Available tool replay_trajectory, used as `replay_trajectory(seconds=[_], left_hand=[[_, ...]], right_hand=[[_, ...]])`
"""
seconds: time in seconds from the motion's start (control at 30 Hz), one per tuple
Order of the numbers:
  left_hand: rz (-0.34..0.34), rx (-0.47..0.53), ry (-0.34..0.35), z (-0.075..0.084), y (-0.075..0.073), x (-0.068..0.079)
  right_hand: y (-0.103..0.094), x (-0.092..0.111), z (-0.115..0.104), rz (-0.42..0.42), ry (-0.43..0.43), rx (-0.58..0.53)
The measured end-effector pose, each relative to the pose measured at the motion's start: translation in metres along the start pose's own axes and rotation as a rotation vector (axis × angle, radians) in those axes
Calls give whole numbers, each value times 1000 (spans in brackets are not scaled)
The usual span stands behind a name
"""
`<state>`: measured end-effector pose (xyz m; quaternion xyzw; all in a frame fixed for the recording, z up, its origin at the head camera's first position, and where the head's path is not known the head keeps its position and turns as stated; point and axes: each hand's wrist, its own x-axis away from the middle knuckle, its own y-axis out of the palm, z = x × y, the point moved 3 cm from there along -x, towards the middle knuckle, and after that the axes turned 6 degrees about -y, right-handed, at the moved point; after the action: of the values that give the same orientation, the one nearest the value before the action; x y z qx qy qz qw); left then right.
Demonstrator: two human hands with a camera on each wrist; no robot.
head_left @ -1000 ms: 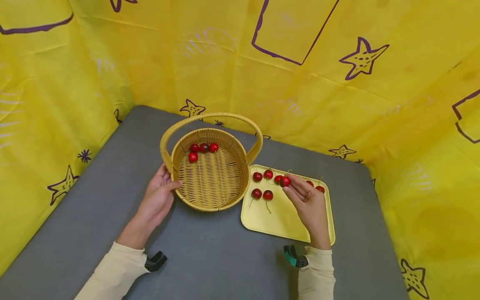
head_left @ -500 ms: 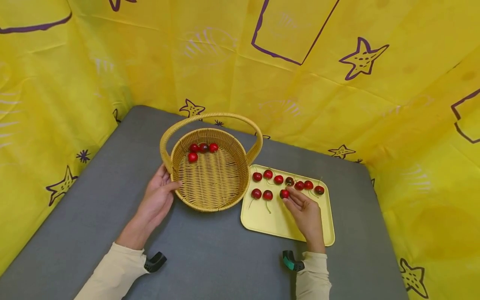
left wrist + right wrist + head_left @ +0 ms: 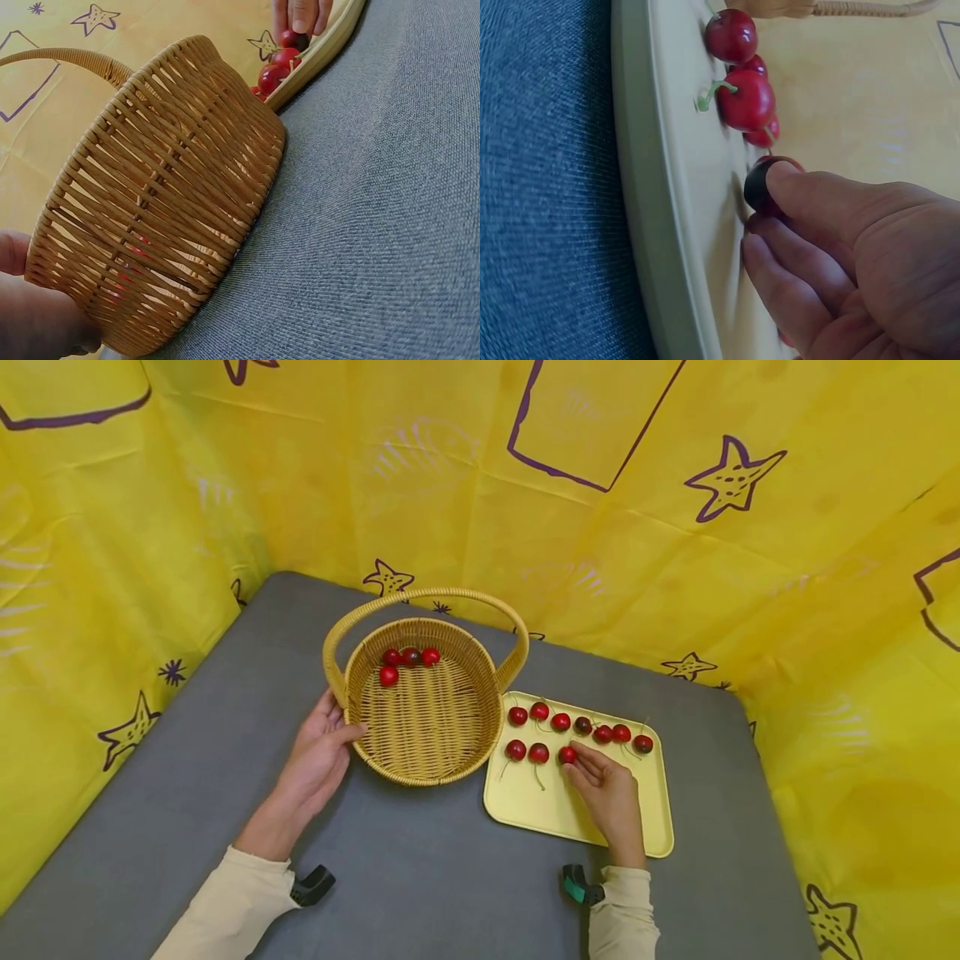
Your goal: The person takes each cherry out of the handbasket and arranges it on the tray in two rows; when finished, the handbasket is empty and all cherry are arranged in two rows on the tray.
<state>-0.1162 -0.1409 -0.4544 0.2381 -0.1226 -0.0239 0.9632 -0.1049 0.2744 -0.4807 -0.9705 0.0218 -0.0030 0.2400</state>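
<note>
My left hand (image 3: 317,758) grips the near-left rim of a round woven basket (image 3: 423,735), thumb over the edge and fingers outside. Several red cherries (image 3: 388,676) lie at the back of the basket. With thumb and fingertips, my right hand (image 3: 611,797) pinches a dark red cherry (image 3: 759,187) low over the yellow tray (image 3: 525,802). Whether that cherry touches the tray cannot be told. To its left, two cherries (image 3: 538,753) with green stems lie on the tray. Behind them runs a back row of several cherries (image 3: 560,722).
The tray's left edge sits close against the basket's right side. An arched handle (image 3: 442,593) rises over the basket. Grey cloth (image 3: 420,868) covers the table, and yellow patterned fabric (image 3: 450,485) hangs behind it.
My right hand has brought the pinched cherry from over the back row toward me and down, beside the two front cherries. The left hand and basket keep their place.
</note>
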Motion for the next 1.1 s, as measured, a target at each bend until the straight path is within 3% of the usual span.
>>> replay_trajectory(seconds=[0.53,0.9,1.1], left_hand=[[4,16,5,1,-4,2],[0,20,6,0,-3,-1],[-1,23,6,-1,-2,-1]], right_hand=[[1,2,-15,15,-42,60],[-3,-6,-68,42,-237,-25],[12,-16,-108,-19,-330,-180]])
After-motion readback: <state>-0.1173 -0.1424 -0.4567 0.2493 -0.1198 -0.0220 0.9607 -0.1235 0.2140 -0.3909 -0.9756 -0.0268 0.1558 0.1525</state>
